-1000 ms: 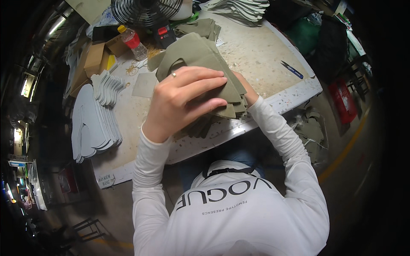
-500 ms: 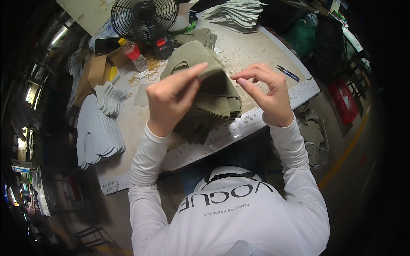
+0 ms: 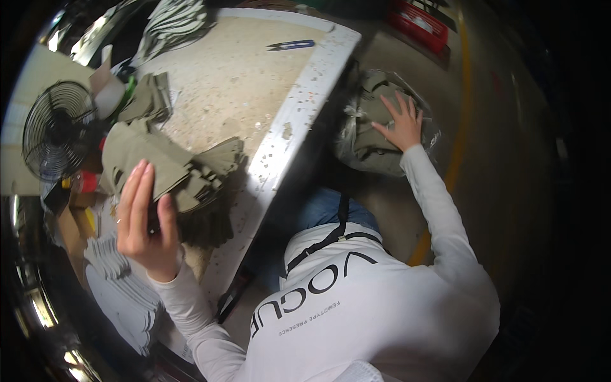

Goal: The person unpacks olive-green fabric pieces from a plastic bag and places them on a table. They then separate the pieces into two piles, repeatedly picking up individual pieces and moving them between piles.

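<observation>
A stack of olive-green cut pieces [image 3: 149, 149] lies on the table, its layers fanned toward the right. My left hand [image 3: 146, 223] is over the near side of this stack with fingers stretched out, gripping nothing; whether its fingertips touch the top piece I cannot tell. Beyond the table's right edge, low down, a clear plastic bag [image 3: 350, 143] holds more olive pieces [image 3: 369, 113]. Over that bag my right hand [image 3: 404, 124] is spread, thumb and fingers apart, with nothing held. Contact with the bag's contents is unclear.
The table [image 3: 235, 70] is strewn with small scraps and carries blue-handled thread snips [image 3: 293, 45]. A black fan [image 3: 60, 130], a bottle [image 3: 85, 182] and a cardboard box [image 3: 75, 223] stand left. Light grey pieces [image 3: 124, 305] are stacked nearby. A red crate [image 3: 420, 27] sits beyond the bag.
The view has turned right. My right hand has moved from above the table to the bag beside it, its fingers now spread. My left hand stays by the olive stack.
</observation>
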The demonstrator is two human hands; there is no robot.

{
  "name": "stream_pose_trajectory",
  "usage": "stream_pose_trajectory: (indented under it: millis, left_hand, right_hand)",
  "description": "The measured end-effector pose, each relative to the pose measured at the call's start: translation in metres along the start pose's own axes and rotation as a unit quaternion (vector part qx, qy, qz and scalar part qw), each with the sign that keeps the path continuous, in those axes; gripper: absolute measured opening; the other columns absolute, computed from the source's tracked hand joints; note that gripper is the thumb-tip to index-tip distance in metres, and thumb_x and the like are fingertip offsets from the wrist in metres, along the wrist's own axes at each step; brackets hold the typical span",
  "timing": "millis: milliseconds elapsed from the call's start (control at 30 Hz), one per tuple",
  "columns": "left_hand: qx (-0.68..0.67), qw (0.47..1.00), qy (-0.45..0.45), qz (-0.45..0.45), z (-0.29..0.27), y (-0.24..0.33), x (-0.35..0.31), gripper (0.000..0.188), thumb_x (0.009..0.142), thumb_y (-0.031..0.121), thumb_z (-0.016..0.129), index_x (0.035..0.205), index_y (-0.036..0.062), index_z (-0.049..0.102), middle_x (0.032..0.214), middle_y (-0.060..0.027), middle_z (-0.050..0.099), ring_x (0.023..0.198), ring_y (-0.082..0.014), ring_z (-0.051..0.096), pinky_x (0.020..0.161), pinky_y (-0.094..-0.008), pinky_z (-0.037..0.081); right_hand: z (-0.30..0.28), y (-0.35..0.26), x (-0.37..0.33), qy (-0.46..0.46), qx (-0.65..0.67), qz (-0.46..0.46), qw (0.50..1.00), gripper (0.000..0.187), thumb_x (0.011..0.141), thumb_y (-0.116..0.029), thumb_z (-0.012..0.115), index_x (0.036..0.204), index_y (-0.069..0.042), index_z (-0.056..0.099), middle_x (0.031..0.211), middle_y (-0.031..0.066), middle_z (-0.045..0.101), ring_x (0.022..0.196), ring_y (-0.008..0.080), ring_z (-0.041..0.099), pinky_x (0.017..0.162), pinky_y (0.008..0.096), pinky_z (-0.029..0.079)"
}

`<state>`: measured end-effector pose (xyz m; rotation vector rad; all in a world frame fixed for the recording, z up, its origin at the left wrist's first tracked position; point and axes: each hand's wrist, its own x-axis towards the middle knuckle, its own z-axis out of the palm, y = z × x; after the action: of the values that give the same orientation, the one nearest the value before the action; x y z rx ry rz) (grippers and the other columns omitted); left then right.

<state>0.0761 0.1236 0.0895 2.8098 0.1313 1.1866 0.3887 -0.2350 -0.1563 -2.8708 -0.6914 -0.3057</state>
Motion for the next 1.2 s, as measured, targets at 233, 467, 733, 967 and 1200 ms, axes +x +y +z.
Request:
stream_pose_trajectory:
  millis: [233, 467, 733, 967, 1200]
  left_hand:
    - [-0.003, 1.0, 0.009, -0.024, 0.002, -0.004, -0.005, 0.03, 0.085, 0.004, 0.057, 0.112, -0.0049, 0.067, 0.112, -0.019, 0.067, 0.106, -0.0313, 0.065, 0.096, -0.0376, 0.047]
    - [-0.007, 0.999, 0.013, -0.032, 0.0, -0.001, -0.005, 0.031, 0.084, 0.007, 0.059, 0.112, -0.0059, 0.066, 0.11, -0.0195, 0.067, 0.106, -0.0323, 0.064, 0.096, -0.0397, 0.047]
    - [-0.018, 1.0, -0.019, -0.017, -0.007, -0.006, -0.002, 0.031, 0.082, 0.003, 0.063, 0.112, -0.0032, 0.067, 0.112, -0.0172, 0.067, 0.106, -0.0304, 0.065, 0.094, -0.0364, 0.049]
    - [-0.065, 0.996, -0.044, -0.038, -0.018, -0.007, 0.003, 0.034, 0.076, -0.002, 0.07, 0.11, -0.0008, 0.069, 0.113, -0.0157, 0.068, 0.107, -0.0276, 0.065, 0.092, -0.0334, 0.049]
    - [-0.121, 0.984, 0.08, -0.103, -0.017, -0.026, 0.004, 0.014, 0.085, -0.001, 0.065, 0.098, -0.0033, 0.07, 0.093, -0.0105, 0.072, 0.081, -0.0151, 0.067, 0.077, -0.025, 0.051]
  right_hand:
    - [0.019, 0.028, 0.107, -0.094, -0.017, 0.171, 0.981, 0.083, 0.07, -0.071, 0.065, 0.141, -0.033, 0.043, 0.142, 0.0203, 0.042, 0.119, 0.0383, 0.054, 0.098, 0.0478, 0.045]
    - [0.021, 0.008, 0.076, -0.081, -0.021, 0.153, 0.985, 0.079, 0.073, -0.068, 0.064, 0.14, -0.032, 0.045, 0.138, 0.0178, 0.043, 0.119, 0.0419, 0.052, 0.095, 0.0504, 0.046]
    - [0.02, 0.031, 0.083, -0.039, 0.091, 0.112, 0.989, 0.08, 0.076, -0.064, 0.064, 0.142, -0.025, 0.043, 0.137, 0.02, 0.044, 0.12, 0.0433, 0.049, 0.099, 0.0455, 0.043]
    - [-0.001, 0.06, 0.077, -0.078, 0.083, 0.087, 0.99, 0.066, 0.079, -0.052, 0.067, 0.134, -0.017, 0.053, 0.123, 0.0217, 0.056, 0.116, 0.0372, 0.054, 0.099, 0.0414, 0.043]
    - [-0.091, -0.022, 0.075, 0.086, 0.22, -0.068, 0.969, 0.04, 0.088, -0.032, 0.066, 0.123, -0.012, 0.062, 0.111, 0.0144, 0.065, 0.105, 0.0285, 0.063, 0.091, 0.0351, 0.047]
